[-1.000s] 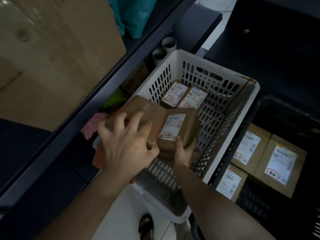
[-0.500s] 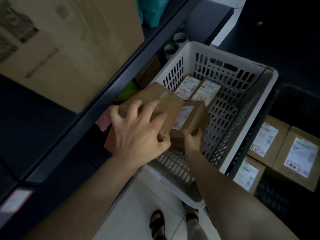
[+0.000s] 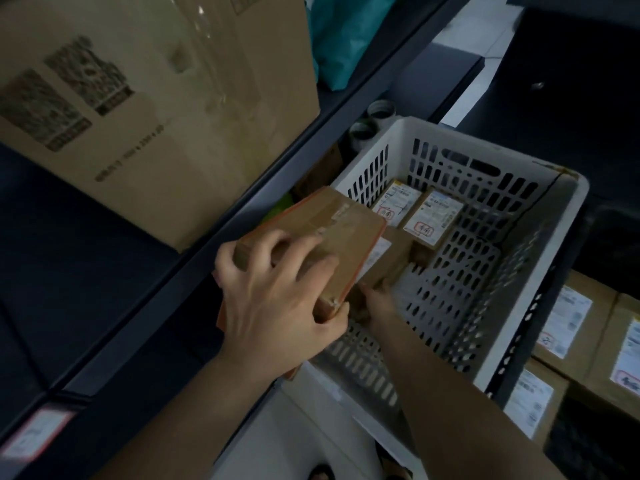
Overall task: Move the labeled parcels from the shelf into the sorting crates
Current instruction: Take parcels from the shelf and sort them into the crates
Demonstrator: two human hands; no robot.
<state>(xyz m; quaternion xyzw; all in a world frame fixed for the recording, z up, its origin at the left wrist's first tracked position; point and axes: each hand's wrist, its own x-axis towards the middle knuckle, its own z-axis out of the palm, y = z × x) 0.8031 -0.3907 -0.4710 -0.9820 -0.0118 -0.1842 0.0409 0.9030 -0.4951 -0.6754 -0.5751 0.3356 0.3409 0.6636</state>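
So here's me mid-sort. My left hand (image 3: 277,306) is clamped over a flat brown cardboard parcel with orange edges (image 3: 322,230), fingers curled across its top and thumb hooked on the near corner. I'm holding it tilted over the near-left corner of the white slotted plastic crate (image 3: 401,129), with part of it sticking out past the rim. My right hand (image 3: 377,303) is down inside the crate, gripping the near end of a smaller brown cardboard parcel with a white label (image 3: 391,261). Most of those fingers are tucked under it, out of sight. That one sits partly under the flat parcel, and I can't tell if it touches the crate floor.

At the crate's far end, two small brown parcels with white labels (image 3: 398,202) lie side by side, touching, red stamps facing up. Just right of the white crate there's a black crate (image 3: 519,344) with three more labelled brown parcels (image 3: 568,327) in it. On my left, the dark metal shelf (image 3: 207,251) carries a big brown cardboard box (image 3: 156,98), with a teal plastic bag (image 3: 343,39) behind it.
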